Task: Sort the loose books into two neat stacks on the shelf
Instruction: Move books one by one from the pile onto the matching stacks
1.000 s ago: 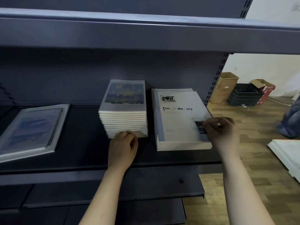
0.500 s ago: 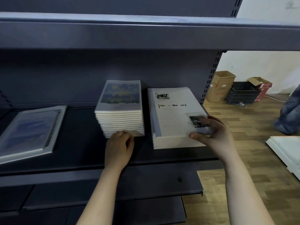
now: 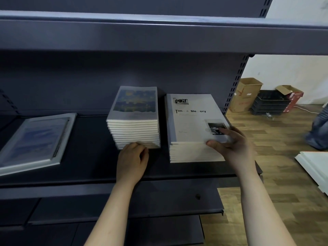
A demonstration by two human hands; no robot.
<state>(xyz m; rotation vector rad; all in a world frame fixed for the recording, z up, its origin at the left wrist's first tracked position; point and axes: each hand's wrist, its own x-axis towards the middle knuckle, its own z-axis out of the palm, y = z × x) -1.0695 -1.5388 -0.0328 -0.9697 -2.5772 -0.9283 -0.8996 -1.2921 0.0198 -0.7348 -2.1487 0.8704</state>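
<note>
Two book stacks stand side by side on the dark shelf. The smaller stack has a blue and yellow painted cover. My left hand rests on the shelf with its fingers curled against the bottom front of that stack. To its right is the larger stack, topped by a white "Time & Memory" book. My right hand pinches that top book at its near right corner, thumb on the front edge and fingers on the cover. A loose grey-blue book lies flat at the shelf's left.
An upper shelf overhangs the stacks and a lower shelf juts out below. On the wooden floor to the right are cardboard boxes, black crates, white boards and a person's leg.
My right hand slid from the right edge of the top book to its near right corner, thumb now on the front edge. The left hand stayed at the small stack.
</note>
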